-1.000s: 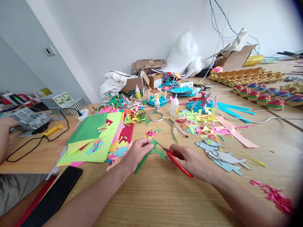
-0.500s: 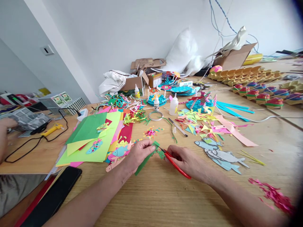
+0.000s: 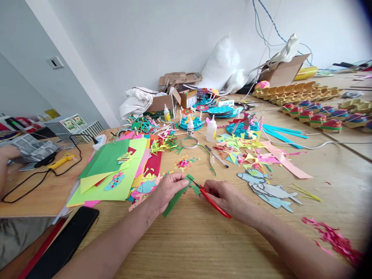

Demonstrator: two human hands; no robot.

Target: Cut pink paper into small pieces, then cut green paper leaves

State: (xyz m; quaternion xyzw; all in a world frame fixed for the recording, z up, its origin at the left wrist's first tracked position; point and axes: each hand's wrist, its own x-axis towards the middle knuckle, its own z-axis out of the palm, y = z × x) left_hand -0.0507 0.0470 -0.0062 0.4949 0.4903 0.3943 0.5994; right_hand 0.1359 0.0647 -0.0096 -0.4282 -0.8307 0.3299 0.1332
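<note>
My left hand (image 3: pixel 171 190) pinches a strip of green paper (image 3: pixel 174 202) that hangs down below the fingers. Red-handled scissors (image 3: pixel 215 203) are in my right hand (image 3: pixel 222 193), their dark blades pointing left at the upper end of the strip. Between the two hands, small cut green pieces (image 3: pixel 195 190) show near the blades; whether they are still joined to the strip I cannot tell. Just beyond my hands lies a little heap of pink and orange paper bits (image 3: pixel 183 163). Paper fish cut-outs (image 3: pixel 146 186) lie to the left of my left hand.
Coloured paper sheets (image 3: pixel 109 157) are stacked at left, near a black phone (image 3: pixel 68 236). Glue bottles (image 3: pixel 211 130), a tape ring (image 3: pixel 190 142) and paper scraps (image 3: pixel 244 145) stand or lie ahead. Grey fish cut-outs (image 3: pixel 271 190) lie right. Another person's hand (image 3: pixel 7 155) is far left.
The whole view has shifted slightly to the left. My hands keep nearly the same pose, with the scissor blades still at the top end of the green strip.
</note>
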